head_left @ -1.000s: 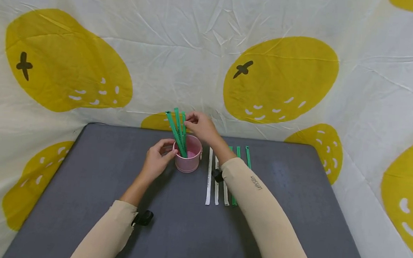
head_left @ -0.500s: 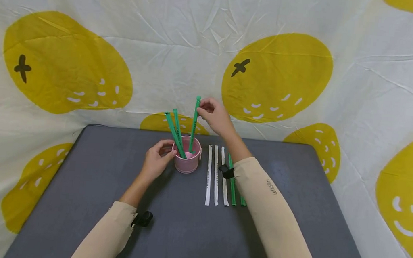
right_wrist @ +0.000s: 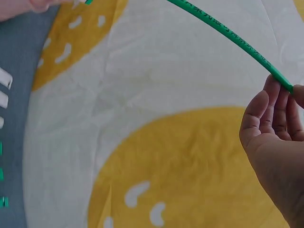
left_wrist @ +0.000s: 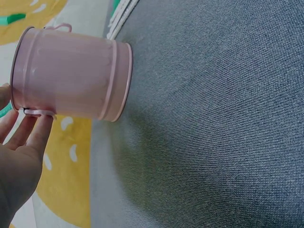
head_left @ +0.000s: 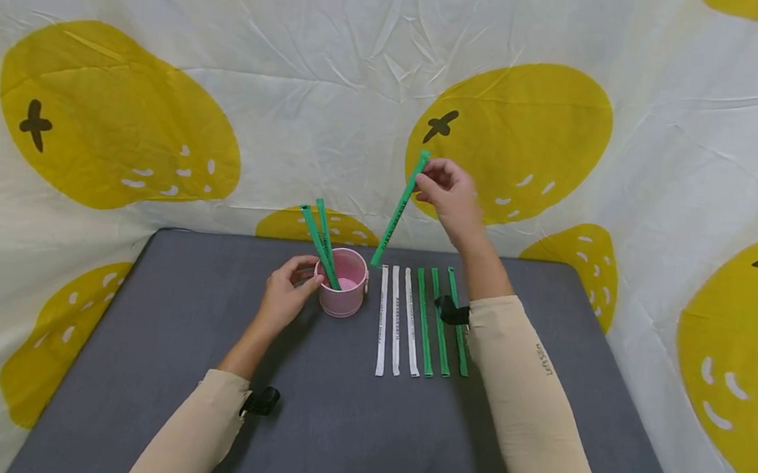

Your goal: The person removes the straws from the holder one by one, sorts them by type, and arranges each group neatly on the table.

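We find the right hand [head_left: 452,198] pinching a green straw [head_left: 397,216] near its top, tilted and apart from the pail [head_left: 340,306]. The left hand [head_left: 284,296] holds the pail's rim, thumb and fingers bent (two straws [head_left: 319,245] lean inside). We advise a light pinch, a steady pail, and the straw's lower end clear of the row [head_left: 424,322].

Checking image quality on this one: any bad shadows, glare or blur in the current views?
Head: soft shadows on the grey table beside both arms, no harsh glare; left wrist: soft sheen on the pink bucket, diffuse shadow on the cloth near it; right wrist: the held green straw is distinct, though its print looks slightly soft.
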Demonstrator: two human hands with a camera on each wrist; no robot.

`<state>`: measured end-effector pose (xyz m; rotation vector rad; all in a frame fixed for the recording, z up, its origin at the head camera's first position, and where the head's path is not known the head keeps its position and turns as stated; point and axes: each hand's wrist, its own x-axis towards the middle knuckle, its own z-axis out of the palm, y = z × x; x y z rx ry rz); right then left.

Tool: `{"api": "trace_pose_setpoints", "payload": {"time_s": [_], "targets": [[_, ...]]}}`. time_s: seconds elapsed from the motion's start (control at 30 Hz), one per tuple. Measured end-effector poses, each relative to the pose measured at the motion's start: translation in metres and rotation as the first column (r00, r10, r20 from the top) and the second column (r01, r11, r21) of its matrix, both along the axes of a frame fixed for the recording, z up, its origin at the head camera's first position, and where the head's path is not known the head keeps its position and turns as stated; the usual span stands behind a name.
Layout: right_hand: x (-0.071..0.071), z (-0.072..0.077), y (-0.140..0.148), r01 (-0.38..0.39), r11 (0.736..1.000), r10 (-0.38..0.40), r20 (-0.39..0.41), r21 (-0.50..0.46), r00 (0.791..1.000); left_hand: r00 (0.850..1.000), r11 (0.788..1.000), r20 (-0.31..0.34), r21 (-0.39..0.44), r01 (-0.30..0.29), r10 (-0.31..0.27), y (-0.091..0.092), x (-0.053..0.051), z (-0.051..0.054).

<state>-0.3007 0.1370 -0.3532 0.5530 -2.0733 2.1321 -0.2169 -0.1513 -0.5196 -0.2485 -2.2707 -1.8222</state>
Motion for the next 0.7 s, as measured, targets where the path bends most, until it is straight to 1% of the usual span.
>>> {"api": "trace_pose_setpoints", "payload": {"time_s": [0.17,0.33,0.4,0.43,0.57,0.63,0.67,0.7], "targets": [[0.007,-0.004,0.030,0.058,0.998,-0.058,0.003,0.018,0.998,1.000,1.000,0.006,-0.005,0.000,0.000,-0.001,0.000,0.001],[0.014,-0.018,0.061,0.088,0.993,-0.092,0.052,0.079,0.994,1.000,1.000,0.015,-0.009,-0.003,0.003,-0.002,0.000,0.000],[0.017,-0.027,0.073,0.104,0.988,-0.113,0.072,0.115,0.991,1.000,1.000,0.023,0.000,-0.002,0.002,-0.001,0.000,0.000],[0.018,-0.031,0.079,0.115,0.983,-0.127,0.081,0.142,0.989,1.000,1.000,0.029,-0.002,-0.003,0.003,0.000,0.002,0.004],[0.021,-0.050,0.098,0.138,0.960,-0.168,0.103,0.245,0.980,0.999,1.000,0.037,0.001,-0.020,0.020,-0.003,0.005,0.004],[0.020,-0.061,0.107,0.141,0.949,-0.181,0.122,0.281,0.976,0.999,0.999,0.034,-0.009,-0.034,0.034,-0.004,0.005,0.004],[0.020,-0.067,0.111,0.140,0.946,-0.184,0.129,0.293,0.974,0.999,0.999,0.028,-0.013,-0.039,0.039,-0.006,0.003,0.000],[0.020,-0.073,0.115,0.141,0.941,-0.192,0.141,0.308,0.971,0.999,0.999,0.029,-0.018,-0.045,0.046,-0.006,0.003,0.001]]}}
